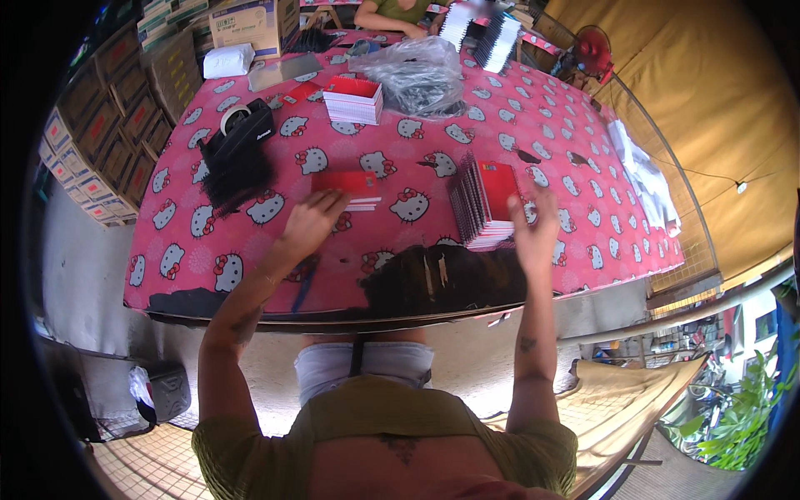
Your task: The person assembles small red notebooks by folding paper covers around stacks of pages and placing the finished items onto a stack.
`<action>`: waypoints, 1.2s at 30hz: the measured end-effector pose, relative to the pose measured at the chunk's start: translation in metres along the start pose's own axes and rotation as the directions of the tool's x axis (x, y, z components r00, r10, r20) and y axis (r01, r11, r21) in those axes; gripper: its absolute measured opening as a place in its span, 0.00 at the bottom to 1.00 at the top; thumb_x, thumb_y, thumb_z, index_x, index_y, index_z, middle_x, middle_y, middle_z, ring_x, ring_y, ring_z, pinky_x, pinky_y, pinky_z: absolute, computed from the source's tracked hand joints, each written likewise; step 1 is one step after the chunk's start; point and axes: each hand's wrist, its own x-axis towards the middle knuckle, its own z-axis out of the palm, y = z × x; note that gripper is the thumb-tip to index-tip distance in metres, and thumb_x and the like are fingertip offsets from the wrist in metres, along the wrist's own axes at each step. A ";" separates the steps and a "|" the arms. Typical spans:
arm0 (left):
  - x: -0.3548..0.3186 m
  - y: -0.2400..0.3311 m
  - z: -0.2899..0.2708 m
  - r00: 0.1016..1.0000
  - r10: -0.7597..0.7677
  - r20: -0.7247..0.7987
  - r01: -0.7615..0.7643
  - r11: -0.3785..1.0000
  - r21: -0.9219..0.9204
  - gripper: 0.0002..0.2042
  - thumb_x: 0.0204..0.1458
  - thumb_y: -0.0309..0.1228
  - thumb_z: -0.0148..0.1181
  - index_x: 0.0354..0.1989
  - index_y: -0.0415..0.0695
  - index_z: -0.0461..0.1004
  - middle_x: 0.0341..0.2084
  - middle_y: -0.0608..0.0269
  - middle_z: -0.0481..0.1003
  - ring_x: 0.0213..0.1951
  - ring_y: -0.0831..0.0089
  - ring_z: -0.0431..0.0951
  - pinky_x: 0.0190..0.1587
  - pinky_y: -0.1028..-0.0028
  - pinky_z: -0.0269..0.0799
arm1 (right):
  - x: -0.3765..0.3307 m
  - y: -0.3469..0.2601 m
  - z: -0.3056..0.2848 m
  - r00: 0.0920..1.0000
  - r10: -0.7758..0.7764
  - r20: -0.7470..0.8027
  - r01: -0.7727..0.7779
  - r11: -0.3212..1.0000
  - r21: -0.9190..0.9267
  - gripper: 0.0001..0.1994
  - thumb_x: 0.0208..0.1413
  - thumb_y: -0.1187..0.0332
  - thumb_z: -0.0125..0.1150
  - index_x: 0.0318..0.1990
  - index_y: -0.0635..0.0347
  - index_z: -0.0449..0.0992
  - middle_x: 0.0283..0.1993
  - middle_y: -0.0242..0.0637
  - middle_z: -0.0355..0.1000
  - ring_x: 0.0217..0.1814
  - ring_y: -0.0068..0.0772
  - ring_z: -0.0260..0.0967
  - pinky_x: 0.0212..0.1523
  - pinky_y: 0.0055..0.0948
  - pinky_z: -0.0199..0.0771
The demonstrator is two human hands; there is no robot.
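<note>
Left hand [310,223] rests with fingers spread on a thin red pad [348,185], grip released, pinning it flat on the tabletop [250,267]. Right hand [536,233] hovers released, fingers splayed, beside the spiral notebook stack [487,200] within reach.

The near edge of the red booklet [346,185] is covered by the fingers of the left hand [310,223], so contact with the pages below cannot be judged. The right hand [535,229] is blurred, and its finger positions cannot be resolved. Behind it, the lower corner of the spiral notebook stack [487,200] is hidden. At the far side of the pink table [208,275], a second person [392,12] is cut off by the top edge. The contents of the clear plastic bag [417,75] beyond the stack cannot be identified.
</note>
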 end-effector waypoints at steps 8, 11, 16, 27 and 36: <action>0.004 0.103 -0.001 0.999 0.048 0.022 -0.041 0.968 -0.246 0.21 0.45 0.24 0.59 0.52 0.44 0.74 0.47 0.56 0.74 0.50 0.60 0.73 0.52 0.57 0.67 | -0.132 -0.023 0.116 0.896 0.158 0.414 -0.409 0.656 0.634 0.30 0.51 0.76 0.71 0.62 0.60 0.66 0.50 0.40 0.73 0.51 0.33 0.72 0.53 0.27 0.69; -0.008 0.117 -0.001 0.932 -0.349 -0.095 0.270 0.847 -0.459 0.23 0.58 0.30 0.56 0.63 0.41 0.65 0.60 0.41 0.65 0.62 0.47 0.65 0.62 0.54 0.60 | -0.144 -0.021 0.136 0.850 0.213 0.482 -0.522 0.469 0.712 0.26 0.54 0.78 0.68 0.60 0.59 0.67 0.48 0.35 0.74 0.50 0.25 0.71 0.51 0.24 0.69; -0.018 0.109 -0.002 0.786 -0.617 0.037 0.386 0.443 -0.809 0.25 0.62 0.33 0.53 0.67 0.39 0.60 0.60 0.35 0.63 0.64 0.40 0.61 0.65 0.53 0.58 | -0.138 -0.014 0.128 0.860 0.100 0.501 -0.415 0.707 0.572 0.13 0.58 0.73 0.66 0.50 0.63 0.77 0.42 0.33 0.77 0.44 0.20 0.71 0.47 0.21 0.70; -0.066 -0.100 -0.013 0.893 -0.409 -0.189 0.447 0.861 0.245 0.09 0.57 0.30 0.59 0.43 0.42 0.74 0.37 0.52 0.74 0.38 0.52 0.77 0.41 0.59 0.76 | -0.132 -0.020 0.125 0.842 0.153 0.517 -0.470 0.677 0.566 0.13 0.58 0.70 0.67 0.48 0.64 0.79 0.41 0.35 0.79 0.43 0.20 0.73 0.47 0.22 0.72; -0.016 0.067 -0.063 0.880 -0.464 0.102 0.433 0.697 -0.571 0.10 0.55 0.24 0.62 0.45 0.43 0.78 0.31 0.53 0.79 0.28 0.62 0.82 0.31 0.70 0.77 | -0.133 -0.016 0.131 0.849 0.148 0.507 -0.455 0.692 0.560 0.12 0.58 0.71 0.66 0.48 0.63 0.80 0.40 0.35 0.80 0.43 0.20 0.75 0.46 0.22 0.73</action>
